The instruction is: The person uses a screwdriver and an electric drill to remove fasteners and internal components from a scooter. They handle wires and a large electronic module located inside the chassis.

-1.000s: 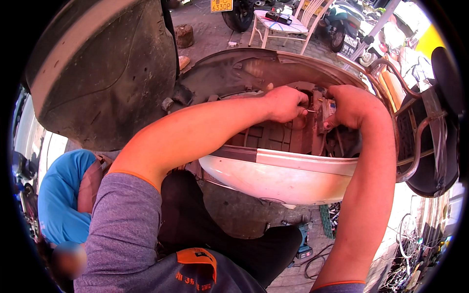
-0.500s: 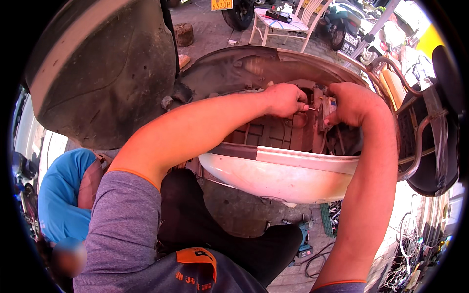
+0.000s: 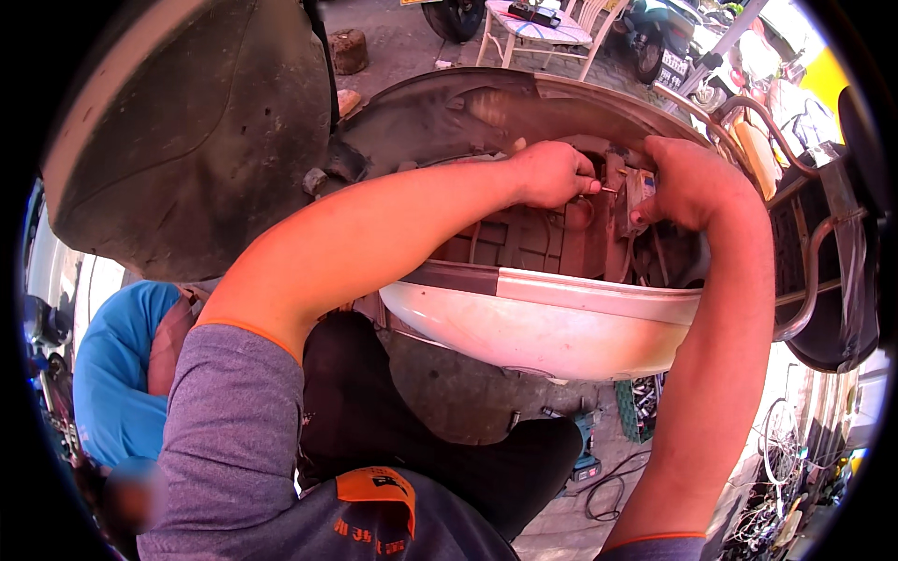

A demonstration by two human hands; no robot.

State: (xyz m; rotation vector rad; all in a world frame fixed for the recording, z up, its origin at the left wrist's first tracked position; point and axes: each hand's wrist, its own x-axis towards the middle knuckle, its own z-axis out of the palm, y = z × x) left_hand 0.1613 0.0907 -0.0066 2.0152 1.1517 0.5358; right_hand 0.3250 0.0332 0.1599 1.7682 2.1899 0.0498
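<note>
Paving [image 3: 561, 535] near me carries a drill [image 3: 585, 449], apparently within reach. Beyond the white panel [image 3: 543, 329], inside the vehicle body [image 3: 585, 114], my left hand [image 3: 558, 175] pinches a thin rod [image 3: 609, 190]; my right hand [image 3: 690, 184] grips a boxy part [image 3: 637, 194], seemingly to steady it.

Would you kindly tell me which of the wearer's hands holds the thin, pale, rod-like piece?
The left hand pinches the thin, pale, rod-like piece; the right hand touches the boxy, grey part instead.
</note>
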